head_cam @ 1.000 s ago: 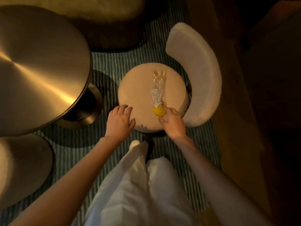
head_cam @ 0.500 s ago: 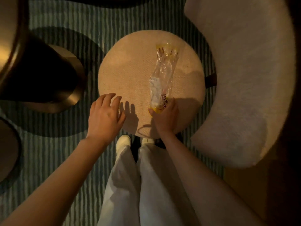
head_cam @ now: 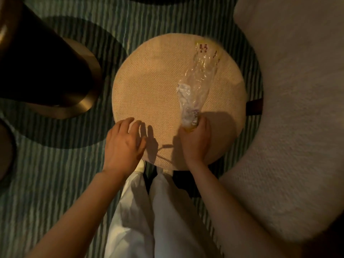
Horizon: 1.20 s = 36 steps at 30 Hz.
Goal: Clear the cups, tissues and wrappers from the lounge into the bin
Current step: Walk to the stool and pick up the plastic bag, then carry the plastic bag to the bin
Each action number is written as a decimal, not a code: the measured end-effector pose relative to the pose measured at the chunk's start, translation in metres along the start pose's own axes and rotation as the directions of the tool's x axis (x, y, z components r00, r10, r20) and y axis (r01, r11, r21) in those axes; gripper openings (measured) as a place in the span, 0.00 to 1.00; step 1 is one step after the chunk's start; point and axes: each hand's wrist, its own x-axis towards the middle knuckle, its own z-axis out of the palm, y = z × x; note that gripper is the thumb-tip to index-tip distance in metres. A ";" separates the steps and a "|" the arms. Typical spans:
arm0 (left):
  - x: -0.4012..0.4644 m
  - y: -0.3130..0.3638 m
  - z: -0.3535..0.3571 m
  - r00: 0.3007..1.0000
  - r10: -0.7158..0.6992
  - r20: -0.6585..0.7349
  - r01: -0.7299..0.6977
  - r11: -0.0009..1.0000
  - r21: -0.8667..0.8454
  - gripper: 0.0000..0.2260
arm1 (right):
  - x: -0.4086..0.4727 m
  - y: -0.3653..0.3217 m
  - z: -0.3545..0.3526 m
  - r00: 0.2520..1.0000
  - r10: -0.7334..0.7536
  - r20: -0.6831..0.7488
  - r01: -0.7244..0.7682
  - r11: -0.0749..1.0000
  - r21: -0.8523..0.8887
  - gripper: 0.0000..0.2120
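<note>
A long clear plastic wrapper (head_cam: 197,84) with yellow ends and red print lies across the round beige seat (head_cam: 152,86) of a chair. My right hand (head_cam: 195,138) grips the wrapper's near yellow end at the seat's front. My left hand (head_cam: 123,144) hovers at the seat's front left edge, fingers loosely spread, holding nothing. No bin is in view.
The chair's curved pale backrest (head_cam: 290,108) wraps round the right side. A brass table base (head_cam: 74,86) stands at the left on a green striped rug (head_cam: 55,183). My white trousers (head_cam: 158,220) and shoe tips sit just below the seat.
My head has come closer over the seat. My right hand went from touching the wrapper's yellow end to closing round it. My left hand stayed beside the seat edge.
</note>
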 end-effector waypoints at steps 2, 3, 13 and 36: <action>-0.003 0.001 -0.021 0.999 -0.034 -0.032 0.034 0.999 0.009 0.21 | 0.000 -0.019 -0.026 0.993 -0.113 -0.036 0.112 0.994 -0.009 0.24; -0.006 0.001 -0.033 0.997 -0.053 -0.051 0.054 0.998 0.016 0.21 | -0.001 -0.030 -0.040 0.983 -0.175 -0.055 0.174 0.984 -0.022 0.23; -0.113 -0.005 -0.179 0.921 -0.291 -0.259 0.272 0.956 -0.108 0.22 | -0.060 -0.159 -0.183 0.727 -0.657 0.200 0.633 0.754 0.177 0.28; -0.610 -0.195 -0.202 0.427 -0.877 0.222 -0.512 -0.437 -0.740 0.14 | -0.471 -0.363 -0.198 -0.403 -0.697 0.592 0.677 0.208 0.706 0.30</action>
